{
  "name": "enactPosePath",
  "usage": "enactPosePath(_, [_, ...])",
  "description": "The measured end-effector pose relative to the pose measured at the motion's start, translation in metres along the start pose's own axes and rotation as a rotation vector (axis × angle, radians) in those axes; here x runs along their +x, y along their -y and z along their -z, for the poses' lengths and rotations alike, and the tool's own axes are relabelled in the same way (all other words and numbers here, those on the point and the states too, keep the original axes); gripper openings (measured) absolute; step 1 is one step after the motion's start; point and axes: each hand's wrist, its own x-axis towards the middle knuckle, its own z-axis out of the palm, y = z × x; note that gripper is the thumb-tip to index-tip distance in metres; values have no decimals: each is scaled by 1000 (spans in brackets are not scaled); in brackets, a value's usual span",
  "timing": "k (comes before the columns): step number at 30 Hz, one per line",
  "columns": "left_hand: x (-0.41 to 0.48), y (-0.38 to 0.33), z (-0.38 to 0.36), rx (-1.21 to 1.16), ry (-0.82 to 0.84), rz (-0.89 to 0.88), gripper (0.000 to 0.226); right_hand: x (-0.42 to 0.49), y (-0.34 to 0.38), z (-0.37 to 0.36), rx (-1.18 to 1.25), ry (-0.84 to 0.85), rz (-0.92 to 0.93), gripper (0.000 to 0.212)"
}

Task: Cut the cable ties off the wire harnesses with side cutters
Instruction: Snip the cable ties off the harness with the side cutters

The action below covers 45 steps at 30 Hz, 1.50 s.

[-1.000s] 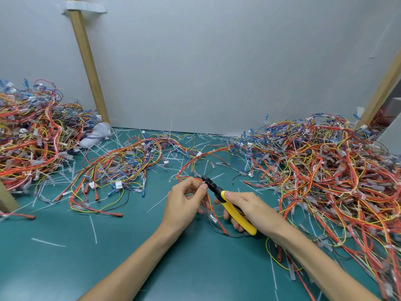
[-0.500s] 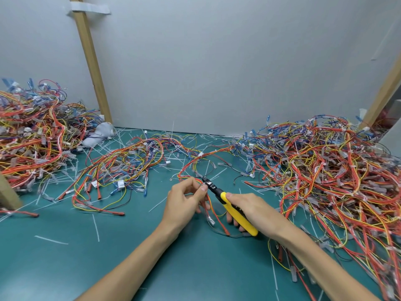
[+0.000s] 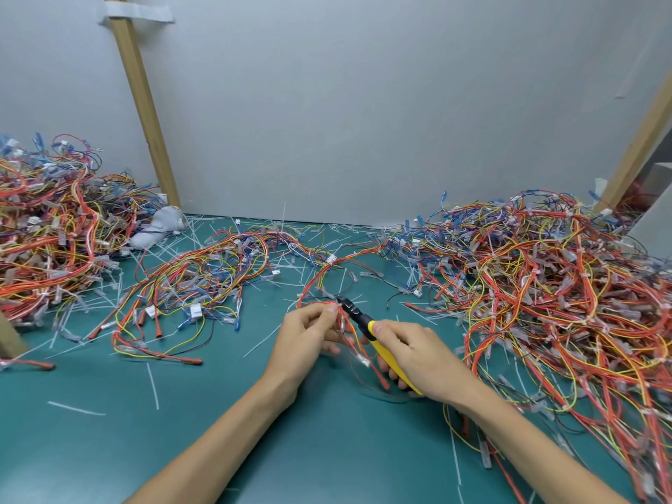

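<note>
My left hand [image 3: 307, 340] pinches a thin red and yellow wire harness [image 3: 316, 281] between thumb and fingertips at the table's centre. My right hand [image 3: 418, 354] grips the yellow handles of the side cutters [image 3: 358, 318]. Their black jaws point up and left and sit right beside my left fingertips, against the pinched wires. I cannot make out a cable tie between the jaws. Loose ends of the harness hang down between my two hands.
A large tangled heap of harnesses [image 3: 552, 296] fills the right side. Another heap [image 3: 47, 231] lies at the far left, and a smaller bundle [image 3: 196, 281] in the left middle. Cut white tie strips [image 3: 152, 385] litter the green mat [image 3: 109, 449]. Wooden posts [image 3: 145, 103] lean on the back wall.
Both hands stay together at the centre. The cutter jaws have edged slightly closer to my left fingertips, and the view has shifted a little.
</note>
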Motion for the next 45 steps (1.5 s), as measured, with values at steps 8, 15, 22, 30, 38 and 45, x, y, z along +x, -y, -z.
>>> enactPosePath(8, [0,5,3,33,-11,-64,21,1,1,1,100,22,-34,36])
enactPosePath(15, [1,7,2,62,-80,-107,20,-1,2,7,162,119,-94,52])
enactPosePath(22, [4,8,6,82,-90,-120,19,-1,4,10,197,171,-116,49])
enactPosePath(30, [3,8,6,196,-25,-164,21,-3,6,10,151,147,-91,47])
enactPosePath(38, [3,9,5,195,-21,-186,22,2,-2,3,-30,53,14,40])
enactPosePath(45, [3,10,5,192,-28,-177,21,0,1,2,96,57,-48,37])
